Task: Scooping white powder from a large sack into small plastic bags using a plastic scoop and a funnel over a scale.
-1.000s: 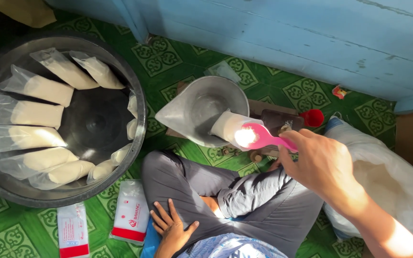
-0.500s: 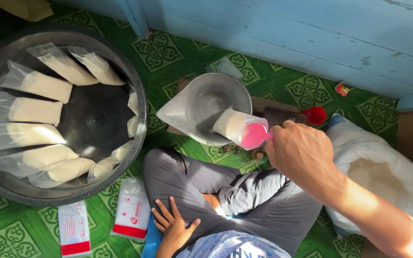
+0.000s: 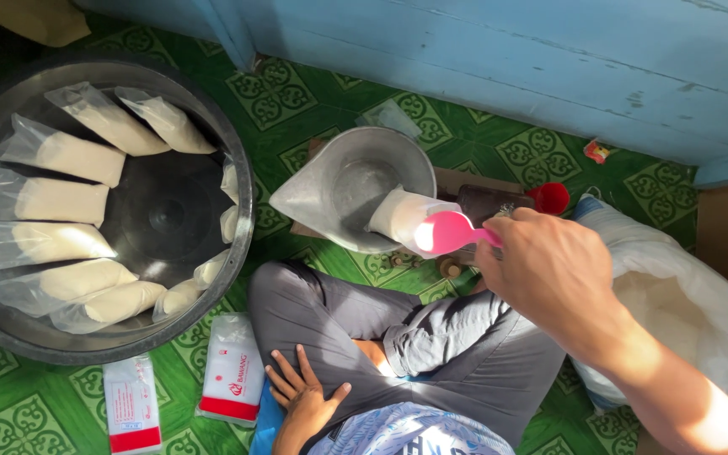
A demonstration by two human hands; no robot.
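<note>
My right hand grips the handle of a pink plastic scoop. The scoop's bowl is at the mouth of a clear bag of white powder, which rests in the metal pan of a weighing scale. My left hand lies flat and open on my grey trouser leg, holding nothing. A large white sack of powder stands open at the right, under my right forearm.
A big round metal basin at the left holds several filled clear bags laid around its wall. Two red and white packets lie on the green patterned floor. A blue wooden wall runs along the top. A red cap sits behind the scale.
My right hand with the pink scoop has moved left and slightly up, bringing the scoop closer against the bag's mouth. The left hand has stayed on the leg.
</note>
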